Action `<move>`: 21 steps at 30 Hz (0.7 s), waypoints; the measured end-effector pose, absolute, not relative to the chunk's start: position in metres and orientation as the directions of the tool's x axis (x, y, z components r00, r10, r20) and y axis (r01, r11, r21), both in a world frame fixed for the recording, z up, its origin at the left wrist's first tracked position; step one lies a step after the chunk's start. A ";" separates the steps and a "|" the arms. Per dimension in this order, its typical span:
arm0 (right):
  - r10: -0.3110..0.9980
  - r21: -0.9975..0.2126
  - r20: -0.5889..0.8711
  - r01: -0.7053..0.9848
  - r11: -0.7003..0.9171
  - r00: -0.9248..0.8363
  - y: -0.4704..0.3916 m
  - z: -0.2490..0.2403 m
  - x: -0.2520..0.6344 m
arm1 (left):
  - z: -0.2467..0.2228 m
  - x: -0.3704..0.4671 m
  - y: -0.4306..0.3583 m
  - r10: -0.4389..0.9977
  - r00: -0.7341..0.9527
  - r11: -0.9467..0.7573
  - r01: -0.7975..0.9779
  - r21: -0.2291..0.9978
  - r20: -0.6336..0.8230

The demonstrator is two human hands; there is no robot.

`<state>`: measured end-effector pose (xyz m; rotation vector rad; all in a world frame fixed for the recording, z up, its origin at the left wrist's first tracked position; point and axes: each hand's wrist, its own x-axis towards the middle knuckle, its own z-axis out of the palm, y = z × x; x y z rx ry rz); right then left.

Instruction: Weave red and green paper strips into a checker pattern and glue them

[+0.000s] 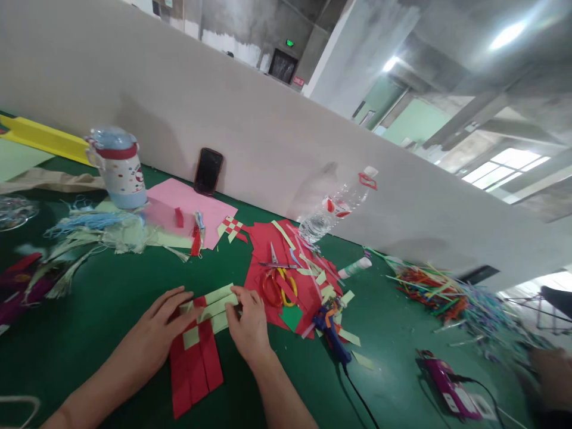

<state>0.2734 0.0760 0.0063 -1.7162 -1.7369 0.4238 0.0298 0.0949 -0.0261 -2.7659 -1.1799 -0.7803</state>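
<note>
In front of me lies a woven piece of red paper strips (206, 363) crossed with pale green paper strips (220, 307). The red strips hang toward me and the green ones run to the right, with a pale green square showing in the weave. My left hand (167, 328) rests on the upper left of the weave, fingers stretched out and apart. At the green strips' right end, my right hand (250, 325) pinches a pale green strip between thumb and fingers. Scissors (279, 280) with red and yellow handles lie just beyond it on red paper.
A blue glue gun (333, 336) with a cord lies to the right, near paper scraps. A clear bottle (333, 211), a phone (208, 171) and a patterned cup (120, 170) stand by the partition. Tassels (93, 229) lie left; coloured sticks (440, 295) and another person's hand (549, 372) are right.
</note>
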 end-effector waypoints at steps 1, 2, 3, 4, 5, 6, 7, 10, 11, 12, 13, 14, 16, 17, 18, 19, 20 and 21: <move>0.974 -0.640 0.217 0.764 0.087 0.070 0.076 0.006 0.273 | -0.023 0.027 0.095 0.681 0.565 -0.698 0.693 0.179 0.466; 0.975 -0.639 0.213 0.765 0.085 0.070 0.076 0.007 0.273 | -0.019 0.024 0.095 0.694 0.546 -0.684 0.704 0.194 0.469; 0.975 -0.638 0.210 0.766 0.082 0.071 0.076 0.007 0.273 | -0.017 0.021 0.095 0.706 0.531 -0.671 0.713 0.203 0.468; 0.976 -0.637 0.208 0.767 0.080 0.071 0.076 0.007 0.273 | -0.014 0.018 0.094 0.716 0.522 -0.660 0.722 0.206 0.464; 0.976 -0.635 0.206 0.768 0.078 0.071 0.076 0.007 0.274 | -0.013 0.015 0.093 0.724 0.515 -0.651 0.731 0.206 0.459; 0.977 -0.634 0.203 0.769 0.077 0.070 0.076 0.008 0.274 | -0.012 0.013 0.092 0.727 0.512 -0.646 0.736 0.202 0.458; 0.977 -0.633 0.201 0.771 0.076 0.068 0.076 0.008 0.274 | -0.012 0.010 0.090 0.724 0.515 -0.647 0.738 0.192 0.460; 0.978 -0.628 0.196 0.775 0.074 0.065 0.076 0.008 0.274 | -0.013 0.003 0.085 0.711 0.526 -0.652 0.742 0.155 0.468; 0.979 -0.626 0.195 0.776 0.074 0.065 0.076 0.008 0.274 | -0.014 0.001 0.083 0.710 0.527 -0.650 0.746 0.147 0.467; 0.979 -0.625 0.194 0.777 0.073 0.064 0.076 0.008 0.275 | -0.015 -0.002 0.082 0.709 0.531 -0.651 0.746 0.141 0.465; 0.979 -0.625 0.194 0.778 0.073 0.063 0.076 0.008 0.275 | -0.016 -0.004 0.081 0.709 0.534 -0.653 0.744 0.142 0.461; 0.979 -0.625 0.193 0.777 0.073 0.063 0.077 0.008 0.275 | -0.017 -0.006 0.080 0.710 0.534 -0.654 0.741 0.149 0.458; 0.980 -0.628 0.191 0.774 0.072 0.063 0.077 0.008 0.275 | -0.019 -0.007 0.078 0.716 0.527 -0.656 0.732 0.184 0.457; 0.980 -0.631 0.190 0.773 0.072 0.064 0.077 0.008 0.275 | -0.020 -0.007 0.078 0.721 0.522 -0.655 0.728 0.204 0.455; 0.980 -0.632 0.189 0.771 0.071 0.065 0.077 0.008 0.275 | -0.021 -0.006 0.077 0.724 0.518 -0.655 0.723 0.219 0.455; 0.980 -0.634 0.190 0.770 0.072 0.065 0.077 0.008 0.275 | -0.022 -0.005 0.076 0.728 0.517 -0.655 0.720 0.231 0.450; 0.979 -0.635 0.192 0.769 0.073 0.065 0.077 0.008 0.275 | -0.023 -0.004 0.076 0.730 0.520 -0.655 0.717 0.237 0.443; 0.978 -0.635 0.195 0.769 0.075 0.066 0.077 0.007 0.275 | -0.024 -0.003 0.075 0.738 0.520 -0.649 0.721 0.243 0.430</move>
